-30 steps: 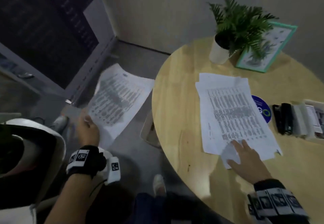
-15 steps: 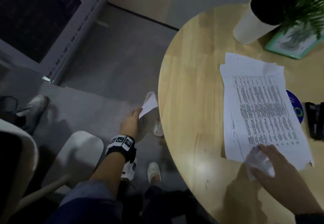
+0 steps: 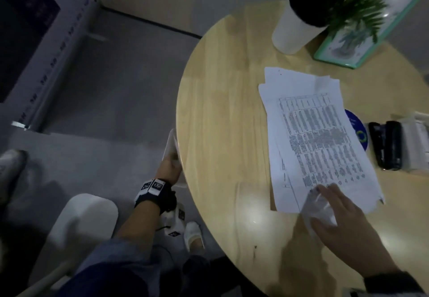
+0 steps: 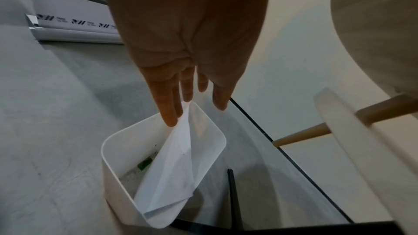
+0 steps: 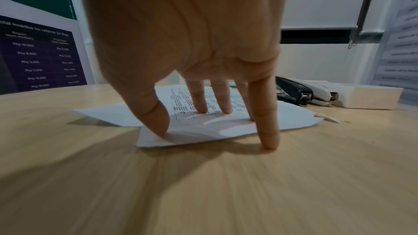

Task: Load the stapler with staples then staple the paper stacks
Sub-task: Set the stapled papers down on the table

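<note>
L hand (image 4: 181,71) low centre-left of head view, fingers straight, tips touching a folded sheet (image 4: 172,172) w/ its lower end in white bin (image 4: 117,151). R hand (image 3: 341,224) lower right, fingers spread flat on paper stack (image 3: 311,134). Stapler (image 3: 385,148) right edge, beside stack on table (image 3: 220,110)

The left hand (image 4: 181,71) has lowered its sheet (image 4: 172,172) off the table into the white bin (image 4: 117,151), fingertips loosening.
</note>
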{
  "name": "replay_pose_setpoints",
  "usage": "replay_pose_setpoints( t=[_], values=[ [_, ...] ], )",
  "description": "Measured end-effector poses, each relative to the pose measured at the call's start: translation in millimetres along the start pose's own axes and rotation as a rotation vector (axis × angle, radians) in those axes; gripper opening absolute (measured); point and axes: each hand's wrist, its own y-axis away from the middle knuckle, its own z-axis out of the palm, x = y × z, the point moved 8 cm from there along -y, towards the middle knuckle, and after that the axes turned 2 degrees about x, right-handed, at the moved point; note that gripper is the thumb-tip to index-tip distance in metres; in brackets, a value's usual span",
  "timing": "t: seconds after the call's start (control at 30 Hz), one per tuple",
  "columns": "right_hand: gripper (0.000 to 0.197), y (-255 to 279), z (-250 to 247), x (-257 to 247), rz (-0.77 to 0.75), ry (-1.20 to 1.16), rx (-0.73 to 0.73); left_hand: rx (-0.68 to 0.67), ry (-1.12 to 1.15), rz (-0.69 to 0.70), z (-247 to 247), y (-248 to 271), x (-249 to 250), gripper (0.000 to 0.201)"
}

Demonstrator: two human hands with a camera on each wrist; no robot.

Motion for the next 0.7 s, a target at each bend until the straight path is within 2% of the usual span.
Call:
replay_pose_setpoints(
  t=[0.07,0.17,0.27,0.33,0.4,0.47,0.57,0.6,0.7],
  values=[
    [0.069,1,1,-2,0.023,-0.006,-0.03,0.086,0.025,0.015,-23,16,4,0.037],
    [0.07,3,6,-5,0.026,0.017,-0.086,0.306,0.124,0.094,-77,49,24,0.035],
    [0.067,8,-1,-10,0.043,0.029,-0.101,0.537,0.143,0.338,-126,99,73,0.038],
    [0.066,10,-6,-14,0.022,0.047,-0.117,0.616,0.025,0.542,-136,138,117,0.037],
    [0.064,11,-10,-13,-0.005,0.059,-0.132,0.591,-0.162,0.733,-120,176,155,0.032],
    [0.06,10,-14,-11,-0.033,0.054,-0.157,0.453,-0.317,0.901,-79,207,174,0.031],
    [0.052,3,-33,-1,-0.028,-0.009,-0.124,0.243,-0.571,1.147,3,237,167,0.032],
    [0.049,-2,-46,5,-0.006,-0.051,-0.06,0.216,-0.605,1.186,26,245,162,0.033],
    [0.036,-22,-97,27,0.044,-0.133,0.176,0.215,-0.613,1.132,63,272,156,0.04]
  ],
)
